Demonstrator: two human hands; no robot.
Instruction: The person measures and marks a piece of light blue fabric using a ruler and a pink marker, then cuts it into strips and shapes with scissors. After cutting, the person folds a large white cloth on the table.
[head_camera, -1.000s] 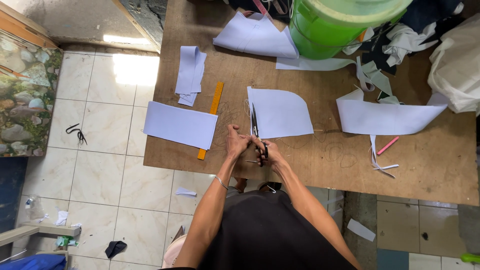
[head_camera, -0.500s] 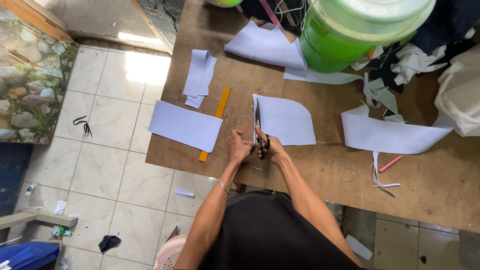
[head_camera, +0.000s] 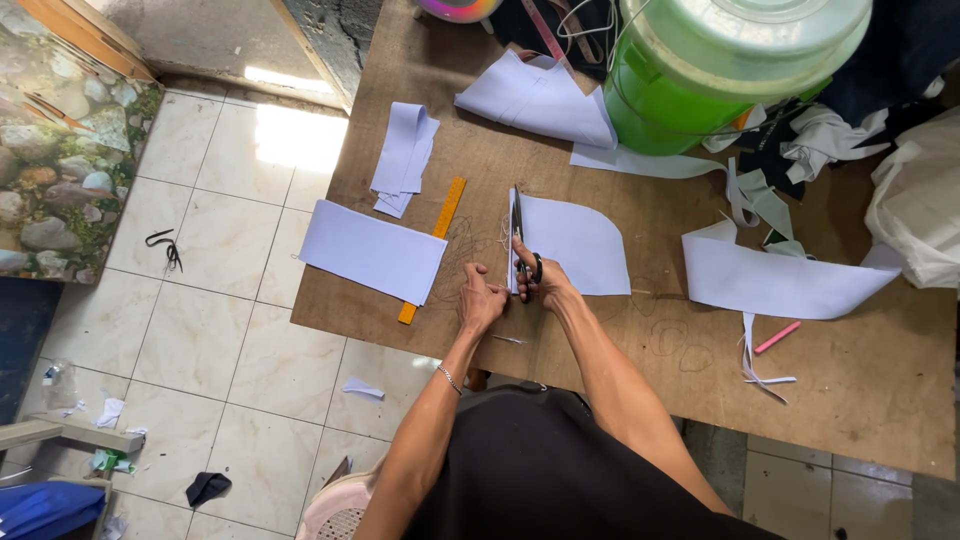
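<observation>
Right hand: your right hand (head_camera: 545, 288) has its fingers closed through the dark handles of the scissors (head_camera: 520, 245), blades pointing away from you along the left edge of the curved pale fabric piece (head_camera: 572, 245).
Left hand: your left hand (head_camera: 480, 300) lies flat on the wooden table (head_camera: 600, 350) just beside that edge, fingers loosely spread and gripping nothing.
Where the fabric is: it lies flat in front of you, between the yellow ruler (head_camera: 434, 247) and the long pale strip (head_camera: 780, 282).
Done, as it looks: this piece already has a rounded outline, and several other cut pieces lie about, among them the rectangular piece (head_camera: 372, 250) overlapping the ruler.
Left, as it looks: the blades sit along the straight edge, so you seem to be mid-trim; how much remains uncut I cannot tell.
Behind: a green bucket (head_camera: 720, 70) stands at the far side.
</observation>
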